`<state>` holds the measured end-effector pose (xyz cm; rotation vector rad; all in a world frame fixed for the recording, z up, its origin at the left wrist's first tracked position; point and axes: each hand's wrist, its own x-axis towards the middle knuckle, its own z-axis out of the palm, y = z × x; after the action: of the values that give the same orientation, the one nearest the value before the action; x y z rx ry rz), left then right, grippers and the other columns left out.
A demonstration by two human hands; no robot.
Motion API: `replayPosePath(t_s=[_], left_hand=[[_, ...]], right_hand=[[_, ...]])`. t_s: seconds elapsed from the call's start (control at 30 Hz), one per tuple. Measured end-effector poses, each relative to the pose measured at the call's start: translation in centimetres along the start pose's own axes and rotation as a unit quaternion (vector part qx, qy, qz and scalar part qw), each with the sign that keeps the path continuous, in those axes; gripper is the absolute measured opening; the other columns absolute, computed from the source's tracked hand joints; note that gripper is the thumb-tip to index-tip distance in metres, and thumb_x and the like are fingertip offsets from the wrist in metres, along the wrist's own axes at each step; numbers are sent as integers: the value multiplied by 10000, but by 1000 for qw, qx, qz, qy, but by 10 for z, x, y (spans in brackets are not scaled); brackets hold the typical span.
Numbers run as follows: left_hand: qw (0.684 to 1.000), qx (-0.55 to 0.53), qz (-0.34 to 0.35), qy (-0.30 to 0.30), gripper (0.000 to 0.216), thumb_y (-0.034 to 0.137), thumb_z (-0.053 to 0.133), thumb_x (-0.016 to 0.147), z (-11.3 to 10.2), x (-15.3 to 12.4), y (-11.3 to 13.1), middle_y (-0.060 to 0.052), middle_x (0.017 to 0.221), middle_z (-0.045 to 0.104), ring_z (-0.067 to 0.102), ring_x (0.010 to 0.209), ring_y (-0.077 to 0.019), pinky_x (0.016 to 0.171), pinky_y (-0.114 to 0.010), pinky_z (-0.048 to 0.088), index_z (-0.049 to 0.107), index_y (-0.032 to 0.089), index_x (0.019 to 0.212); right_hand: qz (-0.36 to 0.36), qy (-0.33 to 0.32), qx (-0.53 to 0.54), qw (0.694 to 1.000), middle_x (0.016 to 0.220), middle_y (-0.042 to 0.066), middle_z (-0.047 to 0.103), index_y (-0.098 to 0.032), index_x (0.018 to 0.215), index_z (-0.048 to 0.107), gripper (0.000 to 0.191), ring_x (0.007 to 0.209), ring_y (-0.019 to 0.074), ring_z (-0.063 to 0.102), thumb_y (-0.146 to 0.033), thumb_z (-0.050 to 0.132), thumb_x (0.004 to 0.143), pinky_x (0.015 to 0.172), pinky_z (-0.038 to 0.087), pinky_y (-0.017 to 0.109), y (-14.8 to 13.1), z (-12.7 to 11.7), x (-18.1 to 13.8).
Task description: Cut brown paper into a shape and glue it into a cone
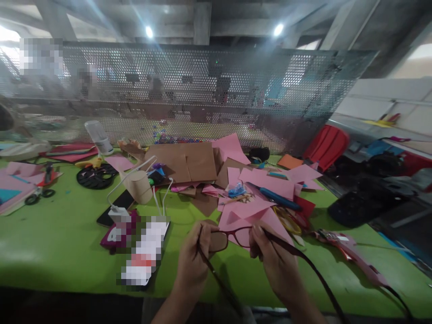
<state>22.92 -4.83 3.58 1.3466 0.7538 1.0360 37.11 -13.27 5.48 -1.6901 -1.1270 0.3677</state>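
Observation:
A pair of dark-framed eyeglasses (232, 232) is held up between both hands above the near edge of the green table. My left hand (197, 252) pinches the frame by its left lens and hinge. At the other end, my right hand (270, 252) grips the rim near the right hinge. Both temples are unfolded and point back toward me. Behind the glasses lie pink paper sheets (251, 218). A phone (146, 252) with a lit, blurred-out screen rests left of my left hand.
The green table (67, 238) carries a cardboard box (182, 163), a paper roll (138, 186), scissors (39, 194), a purple pouch (118, 236) with a white charger (119, 213), and a blue-handled tool (280, 199). A perforated metal panel (189, 94) stands behind. A red chair (327, 146) is at right.

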Motion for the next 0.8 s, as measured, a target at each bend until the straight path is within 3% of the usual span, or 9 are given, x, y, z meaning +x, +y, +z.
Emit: replayPosePath(t_s=[0.1, 0.27, 0.4, 0.6, 0.7, 0.8], left_hand=[[997, -41, -60, -11, 495, 644, 499, 856, -3, -1, 3, 51, 565, 350, 323, 486, -88, 460, -209, 284, 644, 176, 786], [986, -89, -122, -70, 427, 592, 566, 838, -12, -2, 9, 59, 579, 352, 256, 488, -71, 453, -206, 192, 626, 170, 832], [978, -119, -147, -84, 368, 539, 599, 833, -25, -4, 14, 47, 607, 387, 343, 521, -80, 460, -197, 208, 631, 173, 864], [998, 47, 38, -4, 222, 430, 628, 855, -41, -19, 40, -39, 776, 593, 498, 678, -150, 571, -239, 379, 705, 224, 879], [994, 27, 100, 24, 198, 435, 619, 861, -40, -30, 59, -40, 743, 615, 529, 686, -178, 595, -273, 421, 716, 268, 817], [987, 40, 138, 77, 265, 528, 668, 781, -45, -38, 63, -53, 693, 627, 569, 726, -226, 608, -318, 455, 703, 285, 682]], right_hand=[[27, -45, 45, 998, 584, -15, 503, -205, 692, 511, 409, 539, 140, 444, -465, 395, 984, 503, 326, 260, 5, -3, 0], [25, -101, 100, 990, 751, 1, 562, -228, 1029, 602, 216, 686, 167, 506, -409, 532, 934, 581, 387, 259, 5, -14, 4], [-50, -73, 171, 981, 850, 34, 570, -224, 813, 652, 149, 780, 190, 525, -365, 697, 824, 648, 414, 283, 0, -26, 9], [-114, -11, 209, 971, 772, 51, 585, -253, 758, 681, 181, 813, 244, 558, -421, 739, 793, 689, 458, 350, -25, -37, 5], [-158, 28, 193, 968, 765, 58, 574, -282, 792, 683, 148, 785, 248, 557, -424, 720, 813, 666, 483, 368, -47, -39, -6], [-190, 62, 171, 965, 721, 48, 534, -307, 790, 643, 168, 742, 232, 552, -463, 680, 837, 585, 494, 337, -64, -42, -19]])
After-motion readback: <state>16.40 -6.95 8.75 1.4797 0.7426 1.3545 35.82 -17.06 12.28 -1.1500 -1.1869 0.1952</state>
